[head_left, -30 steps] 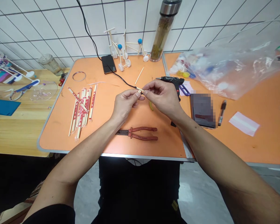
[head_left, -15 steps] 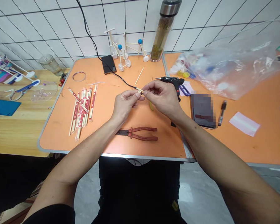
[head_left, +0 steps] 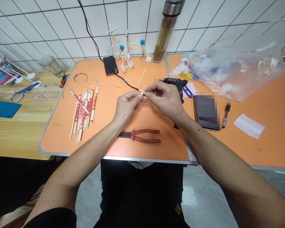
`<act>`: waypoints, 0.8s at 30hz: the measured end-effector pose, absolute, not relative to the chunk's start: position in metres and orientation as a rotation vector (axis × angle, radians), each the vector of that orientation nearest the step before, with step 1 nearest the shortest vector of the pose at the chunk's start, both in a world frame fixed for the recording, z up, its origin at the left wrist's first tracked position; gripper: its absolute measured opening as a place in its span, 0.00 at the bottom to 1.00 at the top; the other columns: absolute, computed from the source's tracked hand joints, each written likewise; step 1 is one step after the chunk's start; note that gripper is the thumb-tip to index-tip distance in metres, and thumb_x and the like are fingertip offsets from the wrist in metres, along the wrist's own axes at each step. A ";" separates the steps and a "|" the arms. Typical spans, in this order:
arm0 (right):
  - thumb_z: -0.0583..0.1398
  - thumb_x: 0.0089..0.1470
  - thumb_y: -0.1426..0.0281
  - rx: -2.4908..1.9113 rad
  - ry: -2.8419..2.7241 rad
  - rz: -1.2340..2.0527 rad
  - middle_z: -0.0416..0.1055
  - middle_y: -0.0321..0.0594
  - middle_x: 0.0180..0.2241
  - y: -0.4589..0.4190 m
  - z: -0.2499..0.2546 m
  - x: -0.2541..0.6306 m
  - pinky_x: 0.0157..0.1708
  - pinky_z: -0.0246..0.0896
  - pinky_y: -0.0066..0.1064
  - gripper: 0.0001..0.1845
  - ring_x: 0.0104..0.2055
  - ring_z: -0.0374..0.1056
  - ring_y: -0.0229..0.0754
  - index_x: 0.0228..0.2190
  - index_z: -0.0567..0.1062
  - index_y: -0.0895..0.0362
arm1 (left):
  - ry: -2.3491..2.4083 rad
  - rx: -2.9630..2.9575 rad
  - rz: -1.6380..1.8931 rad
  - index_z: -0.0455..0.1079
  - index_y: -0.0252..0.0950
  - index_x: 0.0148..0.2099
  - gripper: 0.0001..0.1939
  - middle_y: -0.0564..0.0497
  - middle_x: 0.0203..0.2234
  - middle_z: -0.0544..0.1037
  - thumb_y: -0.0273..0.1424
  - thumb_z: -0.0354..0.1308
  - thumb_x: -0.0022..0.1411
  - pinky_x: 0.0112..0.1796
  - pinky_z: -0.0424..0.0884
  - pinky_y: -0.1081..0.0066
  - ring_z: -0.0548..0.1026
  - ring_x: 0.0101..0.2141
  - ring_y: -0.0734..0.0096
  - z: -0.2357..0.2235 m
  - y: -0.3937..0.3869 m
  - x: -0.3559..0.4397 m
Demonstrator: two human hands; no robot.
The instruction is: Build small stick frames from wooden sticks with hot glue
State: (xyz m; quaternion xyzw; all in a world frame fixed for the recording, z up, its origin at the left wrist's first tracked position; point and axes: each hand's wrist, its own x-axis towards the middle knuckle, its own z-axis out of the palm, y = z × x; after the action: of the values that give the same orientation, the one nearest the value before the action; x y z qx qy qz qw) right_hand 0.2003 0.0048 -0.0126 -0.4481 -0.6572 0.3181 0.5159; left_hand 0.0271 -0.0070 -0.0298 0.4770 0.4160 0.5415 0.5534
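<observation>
Over the middle of the orange table (head_left: 104, 144), my left hand (head_left: 128, 106) pinches a short piece of wooden stick (head_left: 142, 92) between thumb and fingers. My right hand (head_left: 163, 98) meets it from the right, its fingertips closed on the same small wooden pieces; how many there are is hard to make out. Below my hands lie pliers (head_left: 144, 135) with red-brown handles. Just beyond my right hand rests a black glue gun (head_left: 174, 83). A thin loose stick (head_left: 142, 77) lies behind my fingers.
Wrapped chopsticks (head_left: 84, 110) lie at left. Small stick models (head_left: 123, 52) with blue balls, a phone (head_left: 110, 66) and a tea bottle (head_left: 167, 31) stand or lie by the wall. A plastic bag (head_left: 232, 69), a dark tablet-like device (head_left: 206, 112) and a pen (head_left: 226, 115) occupy the right. A black cable (head_left: 95, 41) hangs down behind my hands.
</observation>
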 end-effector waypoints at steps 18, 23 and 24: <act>0.68 0.53 0.68 -1.090 -1.590 0.768 0.77 0.37 0.28 0.004 -0.011 0.200 0.32 0.63 0.35 0.02 0.31 0.69 0.41 0.30 0.83 0.53 | 1.024 1.133 1.287 0.85 0.39 0.38 0.12 0.49 0.30 0.87 0.41 0.77 0.61 0.29 0.68 0.73 0.71 0.24 0.77 -0.030 -0.006 0.028; 0.67 0.53 0.71 -1.066 -1.588 0.743 0.76 0.36 0.28 0.005 -0.012 0.199 0.32 0.63 0.35 0.02 0.31 0.69 0.41 0.30 0.82 0.53 | 1.005 1.140 1.285 0.85 0.38 0.38 0.11 0.49 0.31 0.88 0.41 0.77 0.62 0.29 0.68 0.73 0.71 0.25 0.77 -0.029 -0.007 0.028; 0.67 0.53 0.71 -1.068 -1.587 0.739 0.76 0.36 0.29 0.005 -0.013 0.199 0.32 0.63 0.34 0.02 0.32 0.69 0.41 0.30 0.82 0.53 | 1.001 1.141 1.286 0.85 0.38 0.38 0.11 0.49 0.32 0.88 0.41 0.77 0.62 0.29 0.68 0.73 0.71 0.25 0.77 -0.029 -0.007 0.028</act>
State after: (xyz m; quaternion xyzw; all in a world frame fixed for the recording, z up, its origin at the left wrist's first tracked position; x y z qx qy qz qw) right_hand 0.1987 0.0051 -0.0126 -0.4453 -0.6615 0.3082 0.5187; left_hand 0.0275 -0.0068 -0.0294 0.4808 0.4219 0.5420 0.5450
